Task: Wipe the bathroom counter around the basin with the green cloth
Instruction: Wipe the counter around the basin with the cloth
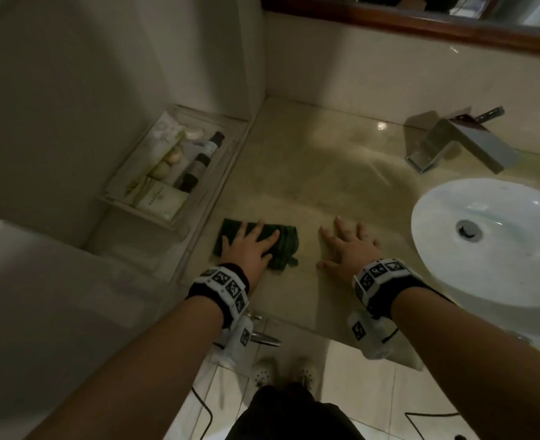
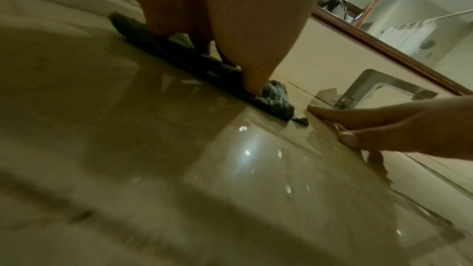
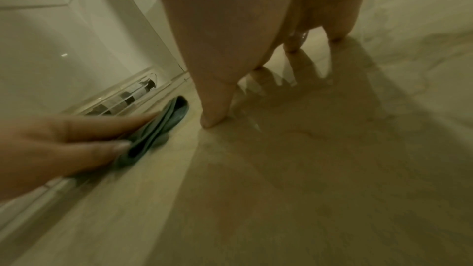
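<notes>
A folded dark green cloth (image 1: 286, 246) lies on the glossy beige counter (image 1: 310, 173), near its front left corner. My left hand (image 1: 249, 246) presses flat on the cloth with straight fingers; the cloth (image 2: 276, 98) sticks out past the fingertips in the left wrist view. My right hand (image 1: 346, 249) rests flat on the bare counter just right of the cloth, fingers spread, holding nothing. The white round basin (image 1: 497, 242) sits to the right of that hand. In the right wrist view the cloth (image 3: 163, 126) shows under the left hand (image 3: 76, 141).
A chrome tap (image 1: 452, 144) stands behind the basin against the back wall. A clear tray (image 1: 141, 204) with small bottles and packets lies on a lower ledge left of the counter. A wood-framed mirror (image 1: 421, 23) hangs above. Tiled floor and my shoes (image 1: 284, 373) show below the counter's front edge.
</notes>
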